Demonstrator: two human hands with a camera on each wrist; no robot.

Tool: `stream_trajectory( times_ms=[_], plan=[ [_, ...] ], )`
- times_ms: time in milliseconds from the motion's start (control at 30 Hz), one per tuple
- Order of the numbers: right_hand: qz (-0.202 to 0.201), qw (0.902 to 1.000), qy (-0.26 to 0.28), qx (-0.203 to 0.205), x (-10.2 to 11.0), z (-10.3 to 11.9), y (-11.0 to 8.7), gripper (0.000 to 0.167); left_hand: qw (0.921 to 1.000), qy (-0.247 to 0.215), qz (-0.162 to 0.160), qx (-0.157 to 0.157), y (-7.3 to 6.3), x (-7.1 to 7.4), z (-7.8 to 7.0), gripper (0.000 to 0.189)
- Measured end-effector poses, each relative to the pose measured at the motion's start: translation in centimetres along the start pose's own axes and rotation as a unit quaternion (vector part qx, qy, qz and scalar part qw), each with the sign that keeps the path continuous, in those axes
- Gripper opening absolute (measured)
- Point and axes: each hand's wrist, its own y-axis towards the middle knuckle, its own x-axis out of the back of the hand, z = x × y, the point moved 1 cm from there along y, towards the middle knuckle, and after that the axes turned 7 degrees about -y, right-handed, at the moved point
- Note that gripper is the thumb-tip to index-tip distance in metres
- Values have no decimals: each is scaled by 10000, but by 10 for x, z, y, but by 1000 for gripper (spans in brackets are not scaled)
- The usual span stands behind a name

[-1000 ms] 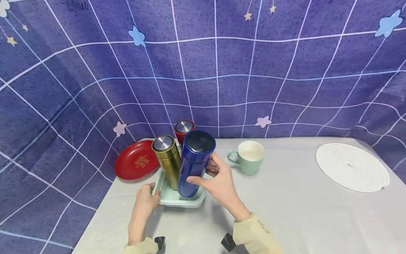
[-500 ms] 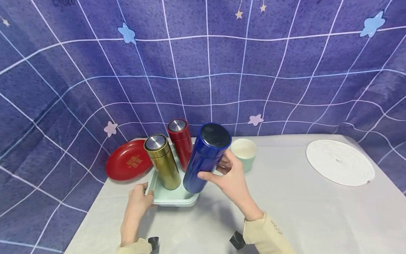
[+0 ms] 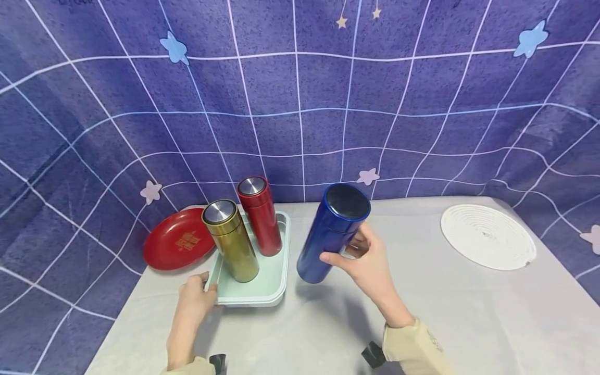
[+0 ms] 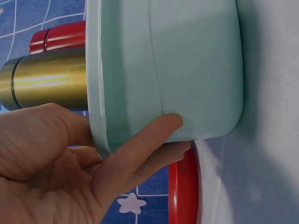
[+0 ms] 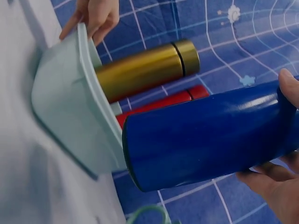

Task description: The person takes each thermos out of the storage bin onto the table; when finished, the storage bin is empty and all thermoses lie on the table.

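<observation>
By the right hand [image 3: 375,265], the blue flask [image 3: 325,239] is gripped between thumb and fingers and is held above the table [image 3: 445,297], just right of the pale green bin [image 3: 269,284]. By the left hand [image 3: 192,299], the bin is gripped at its near-left rim; the gold flask [image 3: 236,250] and red flask [image 3: 264,221] are contained upright, and the red plate [image 3: 164,239] is positioned at left.

Two flasks [image 3: 238,252] in bin [image 3: 271,276]; plate [image 3: 180,240] left, third flask [image 3: 323,239] right.
</observation>
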Motion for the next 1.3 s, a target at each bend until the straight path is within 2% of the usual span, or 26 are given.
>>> stream_trajectory(
  times_ms=[300,500,833,1067,1300],
  plan=[
    [-400,9987,-303,-89,30,-10,-4,59,9999,113,22,4,1,0,1,40],
    [-650,9960,-524,-306,48,-18,-6,59,9998,87,113,167,3,0,2,44],
    [-1005,9876,-1015,-653,82,-34,-12,60,9995,291,109,64,5,-1,2,45],
    [-1180,9826,-1229,-740,103,-49,-15,65,9992,306,158,191,5,-2,0,47],
    [-1340,9724,-1629,-998,117,-61,-16,70,9990,398,88,163,5,-2,1,46]
  ],
)
